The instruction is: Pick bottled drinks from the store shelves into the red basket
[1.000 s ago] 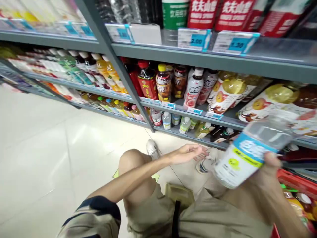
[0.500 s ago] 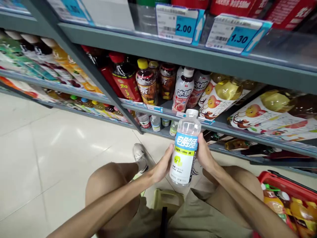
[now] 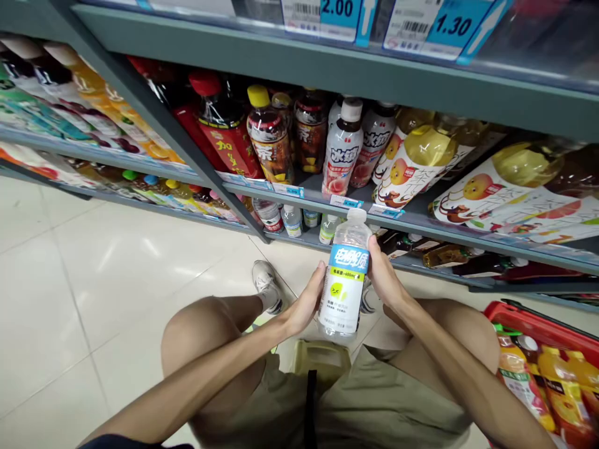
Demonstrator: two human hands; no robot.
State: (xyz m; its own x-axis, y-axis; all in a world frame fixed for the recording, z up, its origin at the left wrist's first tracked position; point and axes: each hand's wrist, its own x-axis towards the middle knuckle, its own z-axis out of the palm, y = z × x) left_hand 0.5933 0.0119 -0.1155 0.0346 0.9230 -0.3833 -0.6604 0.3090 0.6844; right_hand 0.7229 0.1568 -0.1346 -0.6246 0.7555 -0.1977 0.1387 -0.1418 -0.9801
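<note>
Between my two hands I hold a clear drink bottle with a white cap and a blue, yellow-green and white label turned toward me. My left hand presses on its left side, the fingers mostly behind it. My right hand grips its right side near the top of the label. The bottle is nearly upright, tilted slightly, in front of the lower shelves. Just beyond its cap, small clear bottles stand on the bottom shelf.
Above, the middle shelf carries peach drink bottles, tea bottles and large juice bottles. A red basket with orange drinks stands at my right. A low yellowish stool is beneath me. Pale floor tiles lie left.
My view has tipped downward, so the shelves sit higher and more of the basket shows. Both hands still hold the bottle, which has turned slightly so its label faces me more squarely.
</note>
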